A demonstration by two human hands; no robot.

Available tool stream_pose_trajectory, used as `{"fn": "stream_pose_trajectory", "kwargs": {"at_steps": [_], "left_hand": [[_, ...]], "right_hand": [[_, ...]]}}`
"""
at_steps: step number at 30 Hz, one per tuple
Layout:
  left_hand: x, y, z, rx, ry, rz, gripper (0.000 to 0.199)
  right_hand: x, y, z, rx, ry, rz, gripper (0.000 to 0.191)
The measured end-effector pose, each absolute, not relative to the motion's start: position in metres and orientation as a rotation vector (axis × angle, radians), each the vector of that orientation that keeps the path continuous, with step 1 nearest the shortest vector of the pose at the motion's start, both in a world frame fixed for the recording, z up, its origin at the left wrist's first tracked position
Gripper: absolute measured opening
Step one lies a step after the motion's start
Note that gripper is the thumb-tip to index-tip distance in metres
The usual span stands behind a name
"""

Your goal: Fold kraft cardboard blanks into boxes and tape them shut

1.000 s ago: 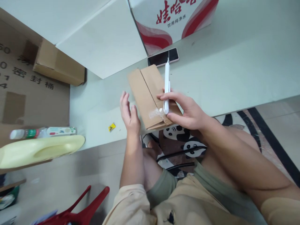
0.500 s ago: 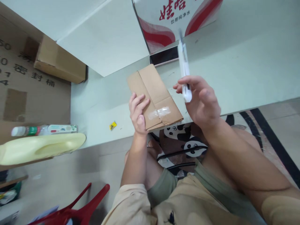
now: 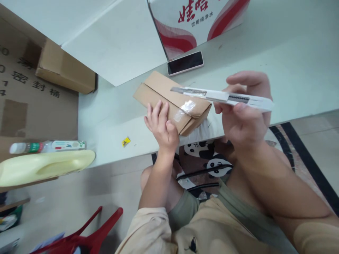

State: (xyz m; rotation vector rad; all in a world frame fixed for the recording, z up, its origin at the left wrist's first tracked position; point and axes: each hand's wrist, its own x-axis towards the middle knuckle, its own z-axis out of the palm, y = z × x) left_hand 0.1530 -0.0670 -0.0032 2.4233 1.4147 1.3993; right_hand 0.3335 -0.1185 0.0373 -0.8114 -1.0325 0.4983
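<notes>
A small brown cardboard box sits at the table's near edge, its flap seam sealed with a strip of clear tape. My left hand grips the box's near left side, fingers laid over the top and thumb by the near end. In my right hand is a white utility knife, pinched between thumb and fingers. Its metal blade is out and points left, over the box from this view; whether it touches the cardboard I cannot tell.
Behind the box lie a phone and a white-and-red carton. A yellow scrap is on the table. At left are a plastic bottle, a pale yellow container and larger cartons. A red chair stands below.
The utility knife has swung from pointing away to pointing left, as my right hand moved right. The box has turned and tipped, showing its near end; my left hand has shifted right along it.
</notes>
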Motion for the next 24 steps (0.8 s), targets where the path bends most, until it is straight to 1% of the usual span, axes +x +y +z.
{"fn": "stream_pose_trajectory", "kwargs": {"at_steps": [4, 9, 12, 16, 20, 24], "left_hand": [[0.150, -0.063, -0.004, 2.481, 1.195, 1.389, 0.056], [0.150, -0.061, -0.004, 2.480, 1.137, 1.464, 0.055], [0.152, -0.062, -0.004, 2.474, 1.149, 1.440, 0.055], [0.152, -0.062, -0.004, 2.463, 1.106, 1.491, 0.050], [0.150, -0.063, -0.005, 2.472, 1.111, 1.489, 0.049], [0.150, -0.063, -0.005, 2.473, 1.180, 1.435, 0.053]], "right_hand": [[0.336, -0.125, 0.039, -0.895, -1.099, 0.412, 0.025], [0.334, -0.128, 0.046, -0.839, -1.234, 0.248, 0.012], [0.330, -0.131, 0.054, -0.843, -1.345, 0.206, 0.011], [0.323, -0.137, 0.063, -0.846, -1.522, 0.162, 0.014], [0.317, -0.141, 0.069, -0.778, -1.709, 0.261, 0.019], [0.308, -0.140, 0.067, -0.641, -1.799, 0.366, 0.016]]}}
